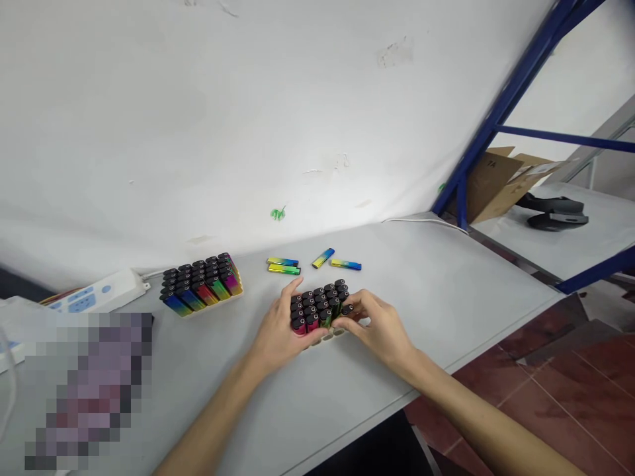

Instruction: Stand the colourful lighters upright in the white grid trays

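Observation:
A tray [316, 343] of upright lighters [312, 320] with black tops stands on the table in front of me. Along its near edge a row of slots shows no lighters. My left hand [278, 330] is wrapped round the left side of the tray, thumb along the front. At the right end, my right hand [380, 324] pinches a lighter [348, 309] by its black top between thumb and fingers. How deep that lighter sits in its slot is hidden. Beyond the tray lie several loose yellow, blue and green lighters [284, 269].
A second tray [211, 306] filled with lighters stands at the left, by a white power strip [99, 291]. A blurred-out object [94, 390] lies at the near left. On the right are a blue metal frame [489, 125], a cardboard box [496, 182] and a black device [555, 213].

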The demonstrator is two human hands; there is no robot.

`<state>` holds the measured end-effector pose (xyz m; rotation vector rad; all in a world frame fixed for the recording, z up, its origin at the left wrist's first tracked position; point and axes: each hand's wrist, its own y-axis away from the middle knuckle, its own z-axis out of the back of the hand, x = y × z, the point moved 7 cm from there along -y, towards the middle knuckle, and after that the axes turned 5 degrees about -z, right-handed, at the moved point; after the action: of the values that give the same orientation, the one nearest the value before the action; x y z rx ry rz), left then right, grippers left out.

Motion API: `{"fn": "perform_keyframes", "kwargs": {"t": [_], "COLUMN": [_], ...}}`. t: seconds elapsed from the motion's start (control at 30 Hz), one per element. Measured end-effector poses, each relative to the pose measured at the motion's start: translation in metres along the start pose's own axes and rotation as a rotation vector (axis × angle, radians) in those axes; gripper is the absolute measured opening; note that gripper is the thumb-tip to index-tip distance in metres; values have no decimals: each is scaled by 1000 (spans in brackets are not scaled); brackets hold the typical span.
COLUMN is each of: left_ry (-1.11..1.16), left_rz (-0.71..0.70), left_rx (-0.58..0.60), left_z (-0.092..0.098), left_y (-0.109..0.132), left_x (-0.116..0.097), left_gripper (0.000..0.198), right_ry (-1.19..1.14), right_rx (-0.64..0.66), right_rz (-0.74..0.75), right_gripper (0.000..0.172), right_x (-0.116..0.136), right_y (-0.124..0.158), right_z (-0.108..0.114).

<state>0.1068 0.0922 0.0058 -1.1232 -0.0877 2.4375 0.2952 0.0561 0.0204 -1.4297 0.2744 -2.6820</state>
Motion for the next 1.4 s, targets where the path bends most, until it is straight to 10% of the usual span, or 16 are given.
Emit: {"fn": "perform_keyframes", "kwargs": {"t": [0.3, 0.9, 1.13, 1.4], "left_ry": [15, -34, -81, -76], "left_rz": [-10, -96, -99, -77], "left_rx": [44, 47, 44, 65], "left_z": [2, 4, 5, 6], "left_y": [0, 1, 1, -1], "left_x": [-3, -2, -2, -1], "left_gripper": [103, 103, 104, 104], "right_ry": [378, 419, 387, 475], "right_rx": [-52, 138, -37, -106], "right_rz": [164, 122, 241, 4], "right_gripper": [28, 17, 29, 27], "right_x": [15, 25, 32, -12], "right_y": [1, -5, -4, -64], "right_z": [0, 8, 22, 44]}}
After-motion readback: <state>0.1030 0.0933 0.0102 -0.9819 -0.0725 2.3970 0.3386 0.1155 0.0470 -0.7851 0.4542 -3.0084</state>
